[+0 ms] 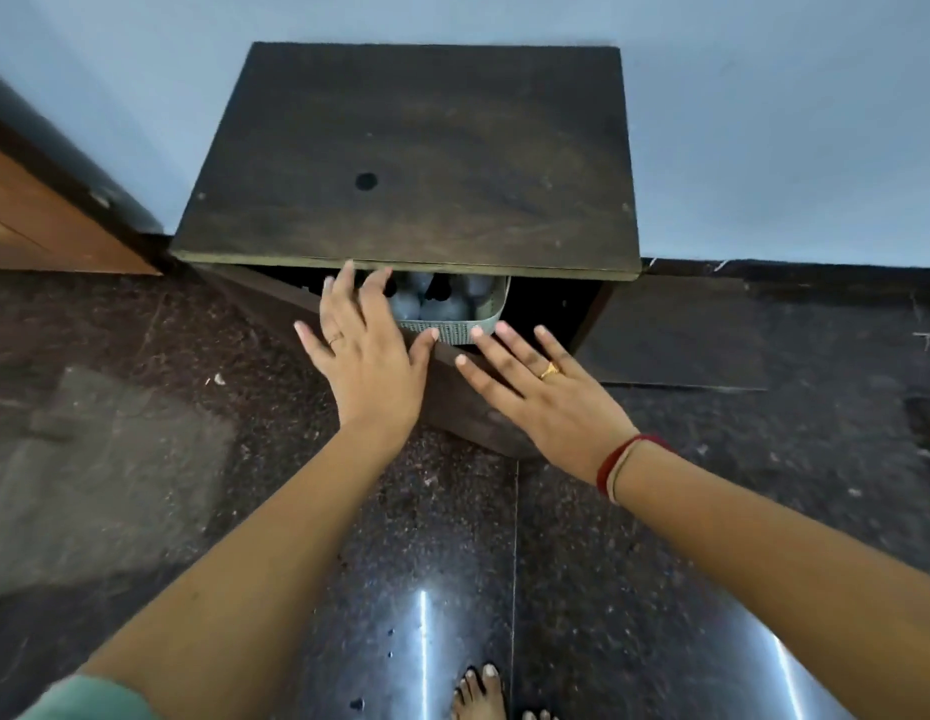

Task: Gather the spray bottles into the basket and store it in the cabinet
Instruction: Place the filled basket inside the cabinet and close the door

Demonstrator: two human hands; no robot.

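The dark speckled stone floor [348, 589] fills the lower part of the view, polished enough to throw bright streaks of light; a pale blue wall [764, 122] rises behind, with a dark skirting along its foot. Against that wall stands the dark wooden cabinet [416, 158], seen from above; its flat top carries a small round hole left of centre, and its front is open below the top's near edge. A dark flat panel [676, 335] lies low at the cabinet's right, well out to the side; whether it is the door I cannot tell. Inside the opening sits the pale green basket [452, 327], its patterned front rim showing just under the cabinet top; grey spray bottles [432, 301] stand packed together in it, only their rounded upper parts visible in the shadow. The left hand [367, 356] is spread flat with fingers splayed, its fingertips over the basket's left end and its thumb touching the front rim; this grip is wide and closed on nothing. The right hand [551, 397] is likewise splayed, fingertips at or just short of the basket's front right corner; its grip too is wide and empty. A red thread band [616, 465] circles the right wrist; bare toes [478, 688] show at the bottom edge.
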